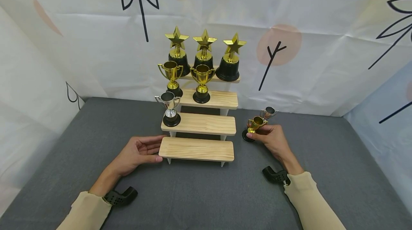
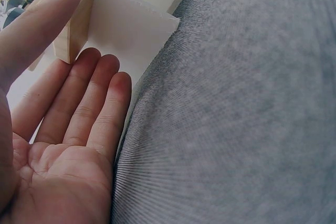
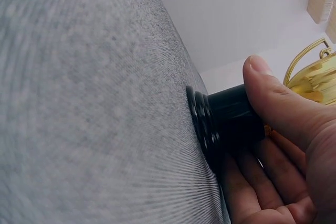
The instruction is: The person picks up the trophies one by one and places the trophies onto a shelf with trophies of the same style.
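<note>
A four-step wooden display stand stands on the grey table. My left hand is at the left end of its lowest step, fingers extended; in the left wrist view the fingertips are against or close to the white support. To the right of the stand, my right hand holds a gold trophy cup between thumb and fingers. Its black base is at the tabletop in the right wrist view. Just behind it is a silver-coloured trophy cup, its lower part hidden.
Three gold star trophies occupy the top step. Two gold trophy cups are on the step below, and a silver trophy cup stands at the left of the third. A patterned white cloth hangs behind the table.
</note>
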Demonstrator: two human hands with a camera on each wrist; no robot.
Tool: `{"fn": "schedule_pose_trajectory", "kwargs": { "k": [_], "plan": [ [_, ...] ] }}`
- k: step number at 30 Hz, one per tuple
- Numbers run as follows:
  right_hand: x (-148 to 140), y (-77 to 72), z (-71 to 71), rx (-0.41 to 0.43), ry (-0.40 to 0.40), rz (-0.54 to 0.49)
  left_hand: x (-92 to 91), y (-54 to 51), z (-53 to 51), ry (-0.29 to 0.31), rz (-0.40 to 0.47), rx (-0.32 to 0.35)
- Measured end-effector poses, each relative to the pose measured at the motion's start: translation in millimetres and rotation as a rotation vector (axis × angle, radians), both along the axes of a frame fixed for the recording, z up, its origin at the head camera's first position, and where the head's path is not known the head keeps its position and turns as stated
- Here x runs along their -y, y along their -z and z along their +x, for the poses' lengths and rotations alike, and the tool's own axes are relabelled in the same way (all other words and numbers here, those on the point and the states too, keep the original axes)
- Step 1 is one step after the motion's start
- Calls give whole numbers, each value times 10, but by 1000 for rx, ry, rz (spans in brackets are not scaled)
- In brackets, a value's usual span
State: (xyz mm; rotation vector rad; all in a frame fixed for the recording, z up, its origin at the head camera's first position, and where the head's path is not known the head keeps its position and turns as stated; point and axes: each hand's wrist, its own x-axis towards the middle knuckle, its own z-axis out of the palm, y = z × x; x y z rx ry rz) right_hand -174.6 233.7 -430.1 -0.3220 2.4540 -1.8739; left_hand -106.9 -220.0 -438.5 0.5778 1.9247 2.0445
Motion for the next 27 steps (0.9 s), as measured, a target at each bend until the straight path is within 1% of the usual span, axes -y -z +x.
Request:
{"fn": "schedule_pose_trajectory", "kwargs": {
  "k": [5,13,21,27],
  "plan": [
    [6,-1,-2,3,15,13,-3,-6,2,-2,-5,1],
    [28,-52,12,2,33,49,3,-2,0,-1,-8,0],
    [46,-133,42,-19,25,54,7,7,-4,-1,-6,3],
    [68,-224,55,-35,31,35,11,18,-6,2,-2,2]
  ]
}}
